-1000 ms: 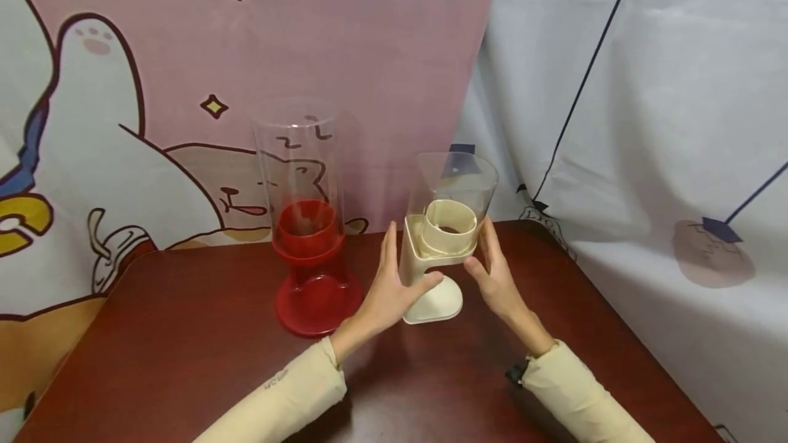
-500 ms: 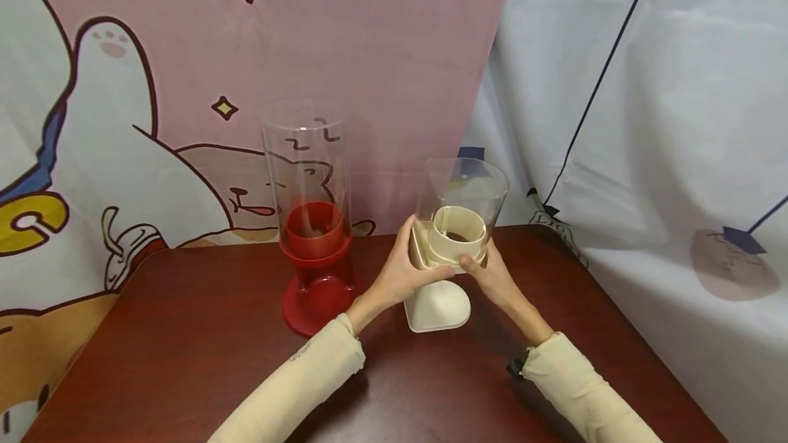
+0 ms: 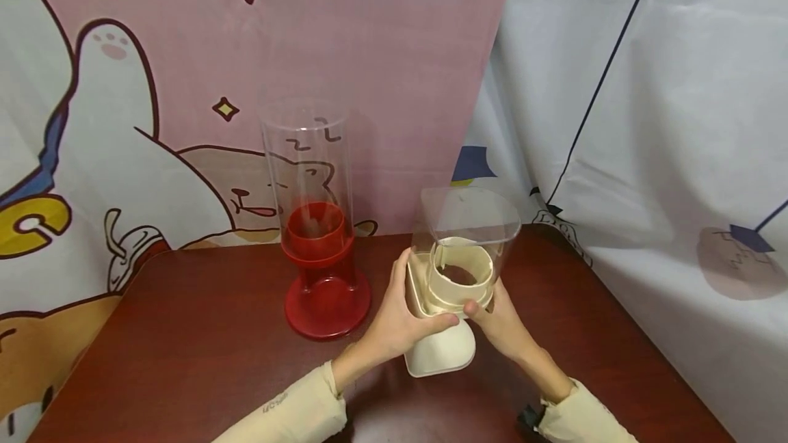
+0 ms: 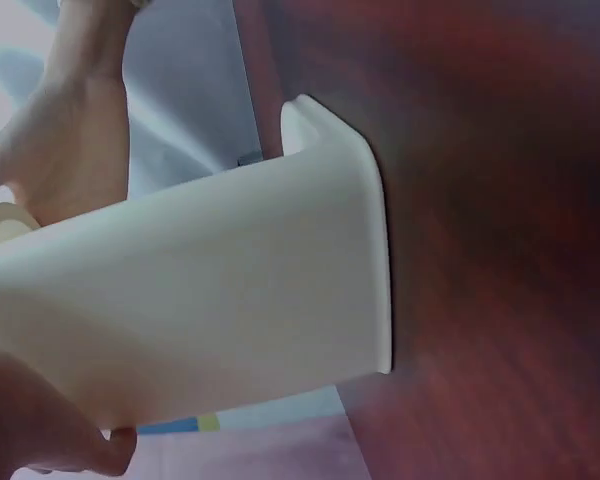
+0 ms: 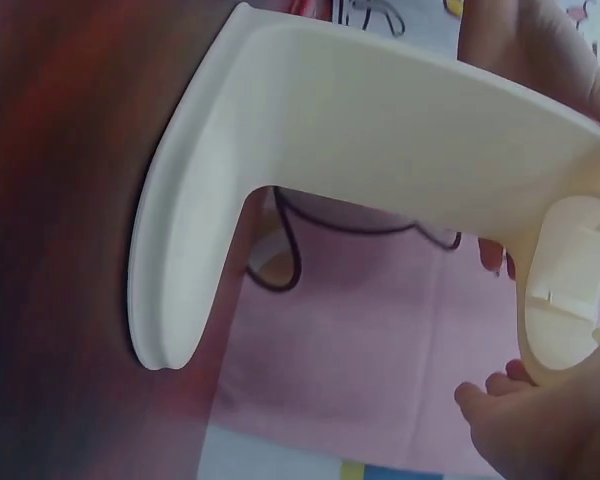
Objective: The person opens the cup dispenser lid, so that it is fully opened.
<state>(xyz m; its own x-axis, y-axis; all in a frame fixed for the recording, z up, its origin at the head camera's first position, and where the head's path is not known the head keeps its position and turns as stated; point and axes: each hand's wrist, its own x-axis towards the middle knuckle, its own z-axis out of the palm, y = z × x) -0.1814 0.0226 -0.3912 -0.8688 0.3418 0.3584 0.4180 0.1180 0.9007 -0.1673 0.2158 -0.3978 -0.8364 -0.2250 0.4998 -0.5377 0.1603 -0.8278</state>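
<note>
A cream-coloured dispenser stand (image 3: 440, 355) has a flat rounded foot, an upright back and a ring-shaped collar (image 3: 458, 296) on top. Its clear cup (image 3: 470, 214) widens upward around the collar. My left hand (image 3: 394, 320) grips the stand's left side near the top, thumb along the front. On the other side my right hand (image 3: 507, 330) holds the collar, its thumb on the front rim. The left wrist view shows the smooth back (image 4: 200, 300) of the stand, and the right wrist view its inner side (image 5: 380, 140). The foot appears to touch the table.
To the left stands a similar red dispenser (image 3: 326, 306) with a tall clear cylinder (image 3: 308, 163). Both are on a dark red-brown table (image 3: 203, 340). Behind it hangs a pink cartoon cloth (image 3: 394, 53), with a white cloth (image 3: 615, 156) at the right.
Both hands have closed in on the cream dispenser stand and now grip it. The stand has moved toward me, and its top leans slightly differently. The red dispenser has stayed in place.
</note>
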